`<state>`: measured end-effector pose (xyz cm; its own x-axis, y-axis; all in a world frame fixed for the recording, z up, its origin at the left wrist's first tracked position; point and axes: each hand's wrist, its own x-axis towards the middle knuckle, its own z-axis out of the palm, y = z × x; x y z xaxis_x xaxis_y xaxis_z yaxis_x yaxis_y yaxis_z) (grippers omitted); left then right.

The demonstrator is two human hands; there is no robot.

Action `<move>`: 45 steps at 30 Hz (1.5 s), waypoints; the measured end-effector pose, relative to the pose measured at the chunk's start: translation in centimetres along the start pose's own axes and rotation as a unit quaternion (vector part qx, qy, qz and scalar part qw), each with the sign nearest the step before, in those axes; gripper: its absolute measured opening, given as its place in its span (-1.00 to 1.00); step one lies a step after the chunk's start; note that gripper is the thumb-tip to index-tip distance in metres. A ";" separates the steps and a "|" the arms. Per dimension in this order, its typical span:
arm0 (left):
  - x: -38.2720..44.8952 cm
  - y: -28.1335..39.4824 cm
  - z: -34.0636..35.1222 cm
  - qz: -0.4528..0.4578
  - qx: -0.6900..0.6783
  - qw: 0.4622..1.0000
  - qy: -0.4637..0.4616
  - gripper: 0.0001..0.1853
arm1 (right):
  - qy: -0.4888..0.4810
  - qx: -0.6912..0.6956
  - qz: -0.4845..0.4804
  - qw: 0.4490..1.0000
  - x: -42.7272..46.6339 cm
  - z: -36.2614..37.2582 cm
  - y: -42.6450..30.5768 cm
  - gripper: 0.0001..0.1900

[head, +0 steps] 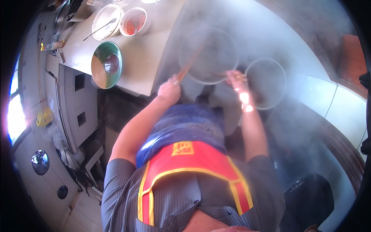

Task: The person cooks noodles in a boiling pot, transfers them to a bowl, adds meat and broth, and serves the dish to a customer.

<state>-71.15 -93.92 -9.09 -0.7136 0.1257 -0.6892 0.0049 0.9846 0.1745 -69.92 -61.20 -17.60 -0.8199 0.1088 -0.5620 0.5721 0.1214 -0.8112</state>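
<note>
Thick steam rises over a large round pot (213, 83) in front of me. My left hand (170, 90) is closed around a long wooden stick (189, 64) that slants over the pot's rim into the steam. At the right side of the same rim, my right hand (236, 79) grips a thin wooden stick (219, 74) pointing left over the pot. Just right of that hand stands a second round vessel (271, 108), its inside dim with steam. What both vessels hold is hidden by the steam.
On the counter (139, 63) at the left stand a green-rimmed bowl (119, 72), a white bowl of chopped red food (146, 27) and a pale round container (95, 21) with a spoon (100, 30) across it. A tiled wall (318, 90) lies to the right.
</note>
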 end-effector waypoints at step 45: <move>0.6 -2.3 -2.5 -0.222 -0.701 0.611 -0.293 -0.90 | 0.138 -0.013 -0.144 0.980 -2.9 4.5 2.2 -0.65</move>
<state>-73.36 -96.45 -8.14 -0.0507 0.3097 -0.9495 -0.9962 -0.0827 0.0262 -66.36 -65.74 -18.46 -0.9126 0.3288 -0.2428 0.3216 0.2108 -0.9231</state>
